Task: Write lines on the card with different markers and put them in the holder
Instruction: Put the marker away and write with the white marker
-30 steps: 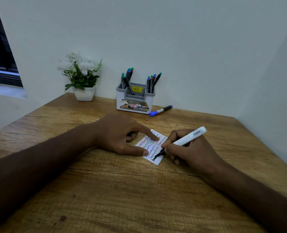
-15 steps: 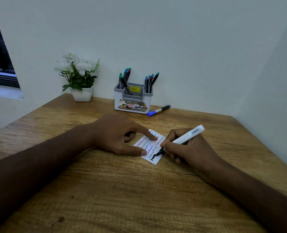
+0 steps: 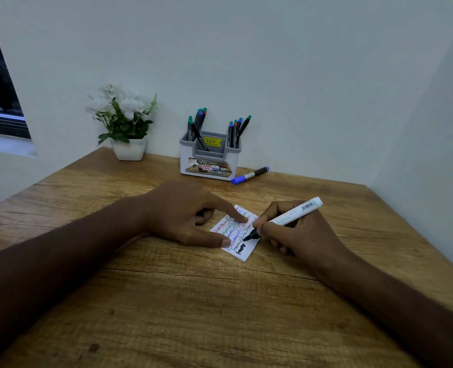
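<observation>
My right hand (image 3: 299,232) grips a white marker (image 3: 286,217), its black tip on the card (image 3: 242,254) beside a thick black mark. My left hand (image 3: 183,213) pins the card down with forefinger and thumb stretched flat, the other fingers curled under. The card lies on the desk (image 3: 193,314) between the hands, covered in red, green, blue and black lines. At 12 o'clock from the card stands the holder (image 3: 209,162) against the wall, markers upright in both side slots. A blue-capped marker (image 3: 249,175) lies on the desk just at its 3 o'clock. At the holder's 9 o'clock sits a plant (image 3: 123,120) in a white pot.
</observation>
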{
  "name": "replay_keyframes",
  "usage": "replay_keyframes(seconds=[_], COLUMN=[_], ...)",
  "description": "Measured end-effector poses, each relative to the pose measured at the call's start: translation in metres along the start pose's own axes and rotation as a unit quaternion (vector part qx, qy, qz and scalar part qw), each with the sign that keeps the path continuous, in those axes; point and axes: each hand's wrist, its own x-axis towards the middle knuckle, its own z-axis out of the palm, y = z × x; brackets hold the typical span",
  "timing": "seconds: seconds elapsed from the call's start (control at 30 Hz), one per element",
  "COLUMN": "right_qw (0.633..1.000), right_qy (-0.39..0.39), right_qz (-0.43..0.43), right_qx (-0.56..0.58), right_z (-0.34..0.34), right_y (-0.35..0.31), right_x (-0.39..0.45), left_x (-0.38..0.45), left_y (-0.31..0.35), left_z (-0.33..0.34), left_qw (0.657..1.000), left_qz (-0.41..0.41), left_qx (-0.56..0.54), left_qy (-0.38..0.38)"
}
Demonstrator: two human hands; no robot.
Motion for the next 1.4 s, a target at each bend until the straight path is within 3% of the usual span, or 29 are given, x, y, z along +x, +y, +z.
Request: replay_keyframes(seconds=[1.4], right_qw=[0.999], right_qy=[0.033], right_qz=[0.014], right_qx=[0.008], right_z=[-0.0019], right_y=[0.0064], right_x=[0.0039], left_x=[0.0012], left_y=[-0.0013], left_z=[0.0009], left_qw=[1.000], left_qz=[-0.007], left_qx=[-0.007], left_qy=[-0.014])
